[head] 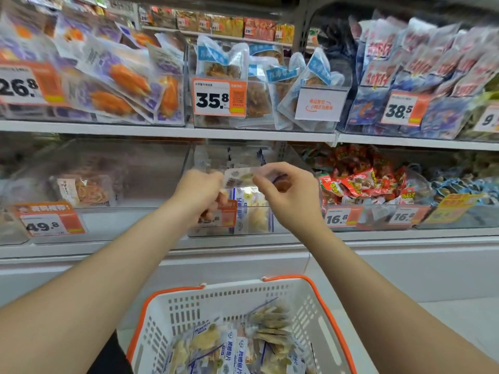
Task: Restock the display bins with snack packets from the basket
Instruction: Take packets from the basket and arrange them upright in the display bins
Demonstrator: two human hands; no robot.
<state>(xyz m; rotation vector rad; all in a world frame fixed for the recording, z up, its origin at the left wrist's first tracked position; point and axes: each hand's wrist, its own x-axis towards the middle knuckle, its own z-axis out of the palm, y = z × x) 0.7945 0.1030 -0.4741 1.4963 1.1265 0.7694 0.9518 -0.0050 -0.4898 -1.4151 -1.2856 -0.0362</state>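
Observation:
Both hands hold one clear snack packet [239, 177] with pale fish slices, level in front of the middle clear bin [253, 220] on the lower shelf. My left hand [201, 194] grips its left end and my right hand [286, 188] pinches its right end. That bin holds a few matching blue-and-white packets. Below, a white basket with an orange rim [317, 295] contains several more fish-slice packets [240, 346].
The upper shelf bins hold orange-printed packets [118, 79], blue-labelled bags [270, 76] and red-and-blue bags [421, 66]. On the lower shelf, a nearly bare bin [113, 179] sits to the left and a bin of red sweets [359, 179] to the right. Price tags hang on the bin fronts.

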